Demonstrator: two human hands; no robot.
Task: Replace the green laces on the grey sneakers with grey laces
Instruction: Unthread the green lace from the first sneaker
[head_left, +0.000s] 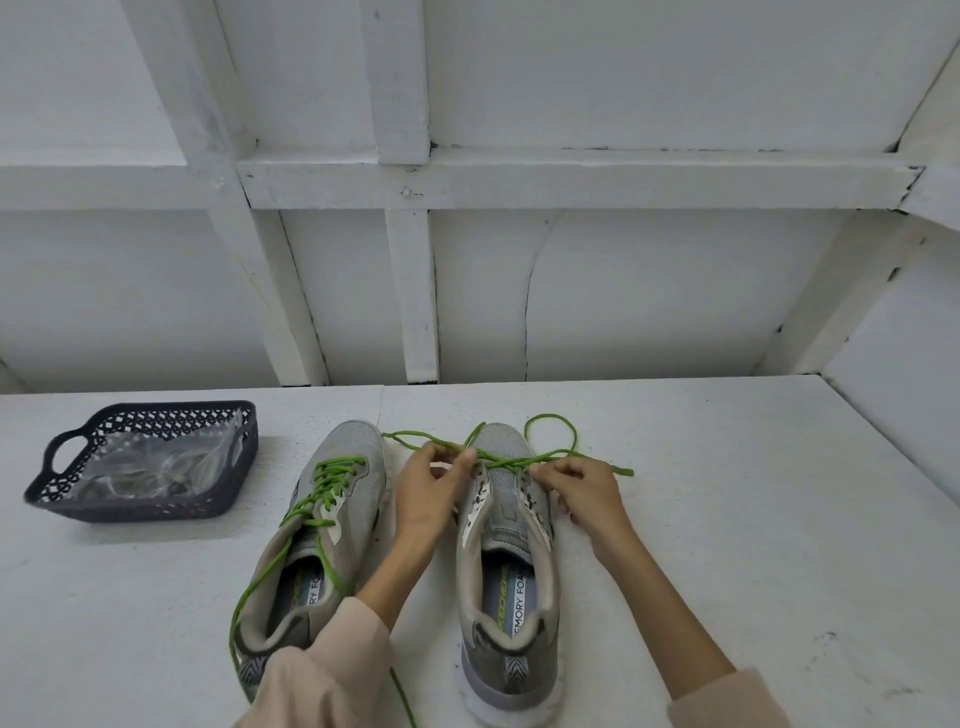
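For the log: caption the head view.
Left hand and right hand pinch the green lace over the right sneaker; left sneaker laced.

Left hand (434, 487), right hand (584, 491): fingers pinch green lace (506, 461).

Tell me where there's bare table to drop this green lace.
Widest bare table lies right of the right sneaker, to the edge. A smaller patch: between the basket and left sneaker. Crowded: between the sneakers, around the left hand, and past the toes, where the green lace loops.
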